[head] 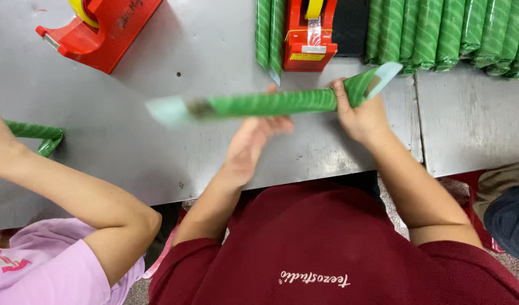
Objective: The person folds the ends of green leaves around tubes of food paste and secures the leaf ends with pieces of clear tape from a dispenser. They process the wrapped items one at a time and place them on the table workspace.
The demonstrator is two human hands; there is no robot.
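Two hands hold one long green striped roll (270, 103) across the middle of the head view, above the grey metal table (157, 152). Right hand (361, 116) is closed tight on the roll near its right end. Left hand (251, 141) is blurry under the middle, fingers loose and open. It looks like the rolling step. Next, the paper ends need a steady grip. A red tape dispenser (309, 36) sits at top middle.

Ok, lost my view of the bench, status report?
Left hand open under green striped roll. Right hand gripping its end. Red tape dispenser just behind; nothing blocking.
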